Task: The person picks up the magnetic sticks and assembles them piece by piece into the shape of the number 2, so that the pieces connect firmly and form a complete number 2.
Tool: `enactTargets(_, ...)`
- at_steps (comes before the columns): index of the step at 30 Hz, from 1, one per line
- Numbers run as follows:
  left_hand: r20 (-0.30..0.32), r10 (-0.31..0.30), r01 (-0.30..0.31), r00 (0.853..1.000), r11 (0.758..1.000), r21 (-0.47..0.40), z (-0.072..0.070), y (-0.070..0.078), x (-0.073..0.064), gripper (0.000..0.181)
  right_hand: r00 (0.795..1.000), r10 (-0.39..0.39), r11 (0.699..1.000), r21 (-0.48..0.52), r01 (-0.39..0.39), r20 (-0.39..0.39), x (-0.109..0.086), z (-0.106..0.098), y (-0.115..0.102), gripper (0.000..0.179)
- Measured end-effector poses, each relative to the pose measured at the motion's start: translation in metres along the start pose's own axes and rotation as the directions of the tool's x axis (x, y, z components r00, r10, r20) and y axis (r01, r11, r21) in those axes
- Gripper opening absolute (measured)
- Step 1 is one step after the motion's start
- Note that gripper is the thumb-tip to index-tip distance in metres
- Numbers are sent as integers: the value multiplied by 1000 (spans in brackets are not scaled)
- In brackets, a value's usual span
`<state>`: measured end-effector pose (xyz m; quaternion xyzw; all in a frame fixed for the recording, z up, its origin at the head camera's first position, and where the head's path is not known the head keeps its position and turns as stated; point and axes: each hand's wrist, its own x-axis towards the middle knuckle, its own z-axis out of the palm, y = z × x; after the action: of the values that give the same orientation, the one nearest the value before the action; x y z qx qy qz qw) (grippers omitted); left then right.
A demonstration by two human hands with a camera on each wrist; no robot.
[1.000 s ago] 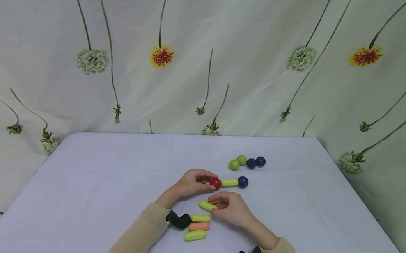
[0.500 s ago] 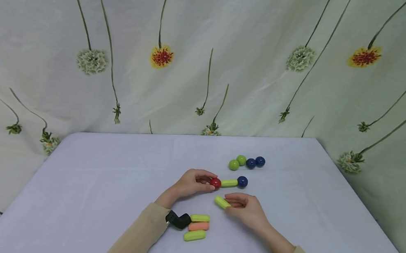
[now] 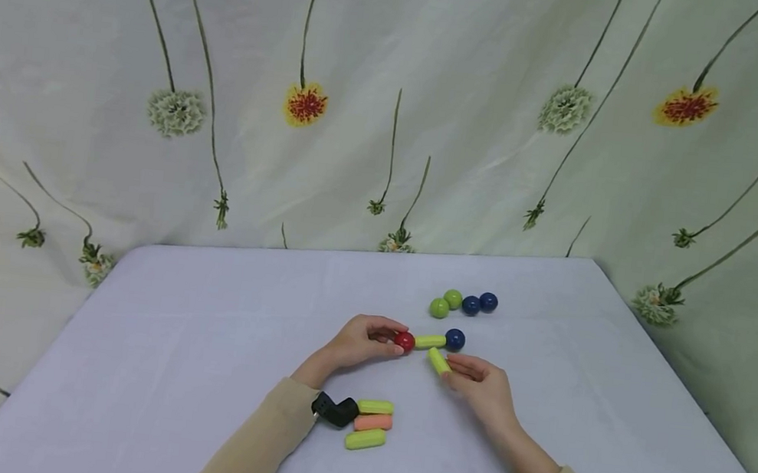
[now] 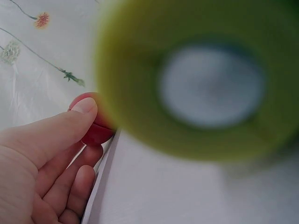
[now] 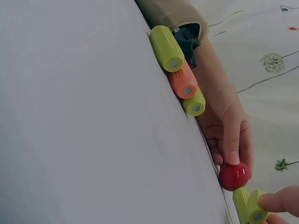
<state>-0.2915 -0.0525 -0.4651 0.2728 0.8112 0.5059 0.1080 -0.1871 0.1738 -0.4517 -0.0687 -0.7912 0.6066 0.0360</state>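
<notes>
My left hand (image 3: 354, 342) pinches a red ball (image 3: 404, 342) between thumb and fingers. A yellow-green magnetic rod (image 3: 429, 342) joins this ball to a dark blue ball (image 3: 454, 340), forming a short line on the table. My right hand (image 3: 486, 393) pinches the lower end of another yellow-green magnetic rod (image 3: 438, 361), tilted so its free end is right by the joined rod, just left of the blue ball. In the right wrist view, the held rod (image 5: 254, 205) overlaps the joined rod (image 5: 239, 201), and a silvery disc shows in its end.
By my left wrist lie two yellow-green rods (image 3: 365, 439) with an orange rod (image 3: 373, 422) between them. Behind the joined pieces sit two green balls (image 3: 439, 308) and two blue balls (image 3: 488, 302). A blurred rod end (image 4: 131, 112) fills much of the left wrist view.
My right hand has carried its rod rightward and slightly away from me, turning it steeper, toward the blue ball. My left hand stays on the red ball.
</notes>
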Motion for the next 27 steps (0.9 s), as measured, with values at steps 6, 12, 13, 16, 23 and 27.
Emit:
enactTargets(6,-2,7,-7,1000,1000,-7,-1,-1,1,36,999,15,1000,22,-14,-29,1,0,-2,33)
enactTargets(12,-14,-6,6,1000,1000,-20,-2,0,0,35,996,49,997,58,-45,-70,1,-1,-2,37)
enactTargets(13,-16,-9,9,1000,1000,-21,-2,0,0,35,996,54,997,58,-49,-75,1,-1,-2,37)
enactTargets(16,-18,-8,7,1000,1000,-26,-2,0,0,35,995,62,996,66,-57,-81,1,-1,-2,37)
enactTargets(23,-23,-15,14,1000,999,-37,-1,1,0,36,992,72,995,75,-64,-101,3,-2,0,37)
enactTargets(27,-29,-7,6,1000,1000,-31,0,4,-1,36,990,85,994,71,-78,-114,4,-3,2,37)
